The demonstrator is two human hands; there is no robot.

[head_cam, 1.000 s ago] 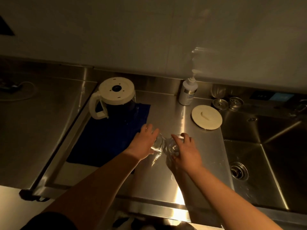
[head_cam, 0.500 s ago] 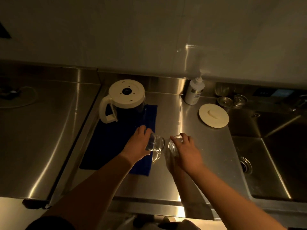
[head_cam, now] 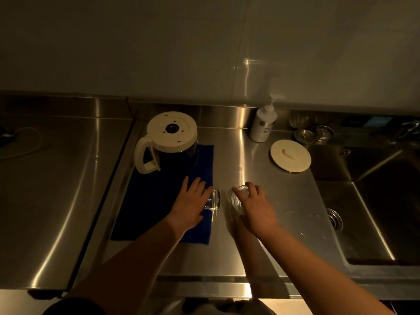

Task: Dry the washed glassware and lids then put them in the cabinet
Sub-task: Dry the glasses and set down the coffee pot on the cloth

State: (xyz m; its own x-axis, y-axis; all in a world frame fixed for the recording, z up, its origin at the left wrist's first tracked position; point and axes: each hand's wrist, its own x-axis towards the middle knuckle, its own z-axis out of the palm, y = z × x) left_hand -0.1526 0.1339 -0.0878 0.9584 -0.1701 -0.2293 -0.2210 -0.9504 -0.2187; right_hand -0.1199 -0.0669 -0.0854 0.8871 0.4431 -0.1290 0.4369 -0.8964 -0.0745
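Observation:
My left hand (head_cam: 189, 204) grips a small clear glass (head_cam: 213, 199), tilted on its side, over the right edge of the blue cloth (head_cam: 159, 201). My right hand (head_cam: 254, 206) holds a second clear glass (head_cam: 237, 197) just above the steel counter (head_cam: 284, 205). The two glasses are a short gap apart. A glass carafe with a cream lid and handle (head_cam: 169, 137) stands on the far end of the cloth. A round cream lid (head_cam: 290, 158) lies flat on the counter to the right.
A white pump bottle (head_cam: 263, 125) stands at the backsplash. Small glasses and metal cups (head_cam: 311, 133) cluster behind the sink (head_cam: 381, 201), which fills the right side. A cable (head_cam: 20, 144) lies on the left counter.
My left hand has carried its glass leftward over the cloth's edge, widening the gap between the glasses. My view has shifted slightly.

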